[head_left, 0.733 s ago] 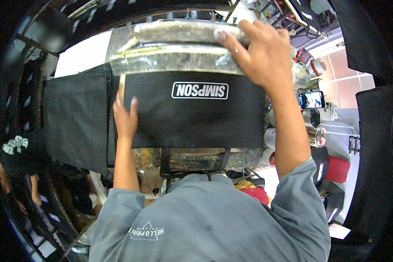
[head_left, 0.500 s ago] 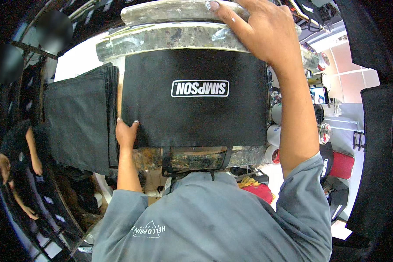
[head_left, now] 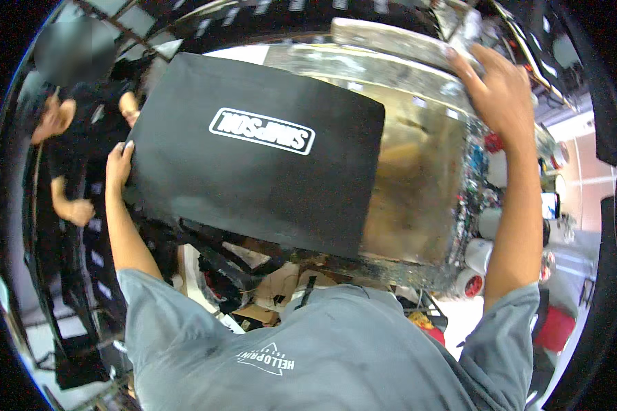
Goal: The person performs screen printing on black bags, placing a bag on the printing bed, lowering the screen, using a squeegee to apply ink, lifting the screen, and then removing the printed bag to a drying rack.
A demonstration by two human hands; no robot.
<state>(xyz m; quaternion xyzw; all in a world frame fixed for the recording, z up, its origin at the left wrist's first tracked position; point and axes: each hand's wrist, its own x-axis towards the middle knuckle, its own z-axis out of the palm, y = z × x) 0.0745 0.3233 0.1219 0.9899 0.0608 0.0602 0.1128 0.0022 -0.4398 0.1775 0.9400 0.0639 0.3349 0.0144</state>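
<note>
My left hand (head_left: 118,164) pinches the left edge of a black cloth bag (head_left: 274,195) that has a white printed logo in a rounded outline. The bag hangs over the left side of a worn, shiny print board (head_left: 415,192), leaving the board's right part bare. Dark handle straps show along the bag's near edge. At the far right, my right hand (head_left: 500,89) grips the end of a raised, stained wooden frame (head_left: 401,44), thumb on the near side and its other fingers partly hidden. That hand is slightly blurred.
Another person (head_left: 82,130) in dark clothes stands at the left, a hand close to the bag's far left corner. Paint cans and jars (head_left: 478,255) crowd the right side, with a lit phone (head_left: 550,205) among them. A red seat (head_left: 555,329) stands lower right.
My left hand has drawn the bag leftward off part of the board, tilting it. The view has shifted. My right hand stays on the wooden frame, and the other person is now nearer the bag.
</note>
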